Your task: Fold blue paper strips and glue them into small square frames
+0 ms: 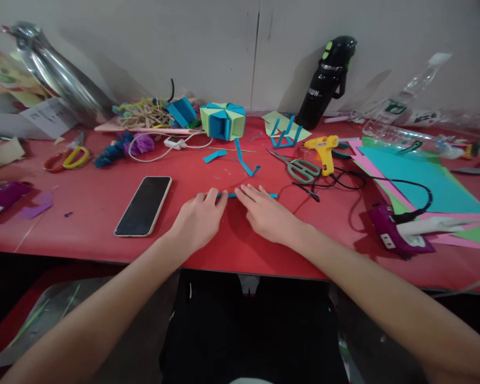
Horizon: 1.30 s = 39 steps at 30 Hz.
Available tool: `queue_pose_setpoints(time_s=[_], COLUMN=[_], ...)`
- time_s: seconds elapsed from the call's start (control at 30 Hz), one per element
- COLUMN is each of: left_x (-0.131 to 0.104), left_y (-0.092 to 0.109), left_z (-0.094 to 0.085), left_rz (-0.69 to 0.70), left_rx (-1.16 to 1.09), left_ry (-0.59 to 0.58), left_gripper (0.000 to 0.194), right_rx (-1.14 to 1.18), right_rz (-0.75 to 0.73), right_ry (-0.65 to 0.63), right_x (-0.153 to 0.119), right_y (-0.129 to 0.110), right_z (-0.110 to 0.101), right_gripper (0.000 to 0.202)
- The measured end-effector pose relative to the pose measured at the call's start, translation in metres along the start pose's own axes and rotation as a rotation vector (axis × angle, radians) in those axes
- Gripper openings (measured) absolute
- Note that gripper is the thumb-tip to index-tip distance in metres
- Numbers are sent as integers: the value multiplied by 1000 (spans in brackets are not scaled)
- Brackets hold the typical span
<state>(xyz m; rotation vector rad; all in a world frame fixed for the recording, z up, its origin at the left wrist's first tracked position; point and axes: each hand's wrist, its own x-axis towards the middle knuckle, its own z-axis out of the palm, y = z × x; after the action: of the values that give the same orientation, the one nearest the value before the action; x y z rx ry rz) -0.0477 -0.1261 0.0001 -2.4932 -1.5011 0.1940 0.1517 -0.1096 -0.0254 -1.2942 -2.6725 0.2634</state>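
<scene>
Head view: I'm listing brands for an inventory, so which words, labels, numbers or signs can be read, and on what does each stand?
"AWN": on the black bottle; any letter before it is unclear.
Too small or blurred to read: print on the yellow glue gun, green label on the leaning clear bottle, white sheet.
No numbers are readable.
</scene>
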Motion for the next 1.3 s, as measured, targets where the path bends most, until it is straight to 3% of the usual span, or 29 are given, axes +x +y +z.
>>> queue_pose_setpoints(time_s=[0.23,0.43,0.6,0.83,1.03,1.2,1.3], left_x=[-7,-9,-12,-15,8,35,42], left_y=[5,-3,-7,-5,0,-15,-24], left_z=[11,24,29,26,12,14,19], left_rz=[-26,-21,-17,-8,-12,121,200], left_rx=[-168,-398,-416,-336,-149,-142,-149], left_ry=[170,72,45,75,138,115,137], left_gripper=[47,54,57,55,39,31,40], right_rx=[90,82,73,-108,-139,-129,-96], right_rz=[-29,2,73,138,188,149,167], right_ry=[-4,-16,-10,40,193,295,370], right_x=[5,-5,-28,-55,-36,-29,-30], right_y=[-12,4,24,42,44,58,61], right_z=[6,3,-3,-6,-12,-10,-8], right_gripper=[63,62,61,57,39,24,24])
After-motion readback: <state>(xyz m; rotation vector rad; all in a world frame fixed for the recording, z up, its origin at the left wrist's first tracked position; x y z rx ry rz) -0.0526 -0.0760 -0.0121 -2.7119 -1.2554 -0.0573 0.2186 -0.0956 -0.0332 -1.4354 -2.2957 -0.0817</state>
